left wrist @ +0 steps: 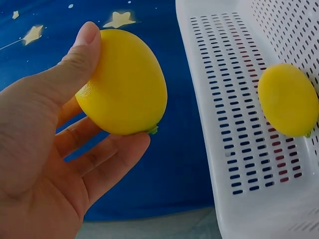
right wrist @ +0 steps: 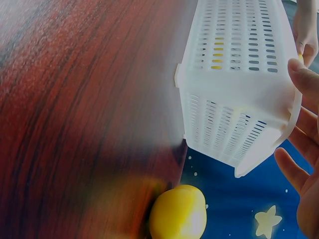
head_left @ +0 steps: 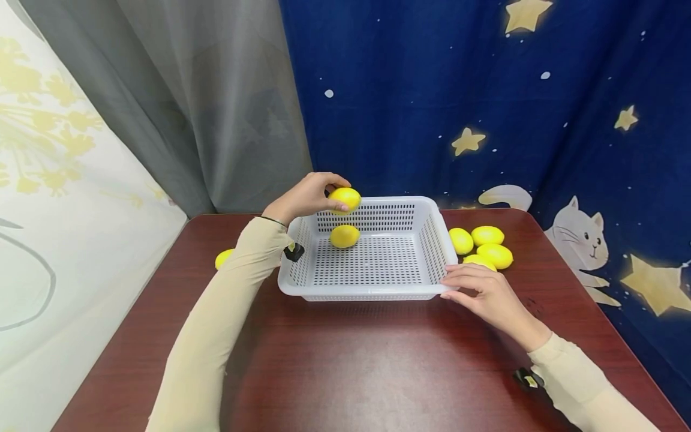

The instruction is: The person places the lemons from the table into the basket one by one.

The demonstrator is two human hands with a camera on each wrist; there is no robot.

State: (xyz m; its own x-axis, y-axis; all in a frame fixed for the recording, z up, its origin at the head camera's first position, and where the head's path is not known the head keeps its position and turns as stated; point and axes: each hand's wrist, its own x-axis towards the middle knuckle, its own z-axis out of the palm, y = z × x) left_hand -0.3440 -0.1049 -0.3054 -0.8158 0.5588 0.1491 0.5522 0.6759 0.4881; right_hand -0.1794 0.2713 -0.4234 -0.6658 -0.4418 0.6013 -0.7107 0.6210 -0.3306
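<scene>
Nearest are two cream sleeves, the left sleeve (head_left: 207, 342) and the right sleeve (head_left: 588, 384), reaching in over the dark red table (head_left: 388, 366). The left hand (head_left: 302, 198) grips a lemon (head_left: 346, 200) at the far left of the white basket (head_left: 367, 290), above rim height; whether the fruit is directly over the opening is hard to tell. Thumb and fingers lie on opposite sides of it, a hold that probably suits something smooth and round. The right hand (head_left: 486, 297) pinches the basket's near right corner, thumb at the near rim and fingers over the right one, likely to keep it from sliding.

A second lemon (head_left: 344, 236) rests inside, towards the far left. A cluster of four lemons (head_left: 495, 255) sits on the table just right of the basket, the nearest partly covered by the right hand. Another lemon (head_left: 224, 258) lies left, half hidden behind the left sleeve.

The basket stands close to the table's far edge, with the blue curtain (head_left: 432, 90) just beyond, so space looks tight there. More room opens on the near side, and inside across the slotted floor (head_left: 372, 264), right of the resting lemon.
</scene>
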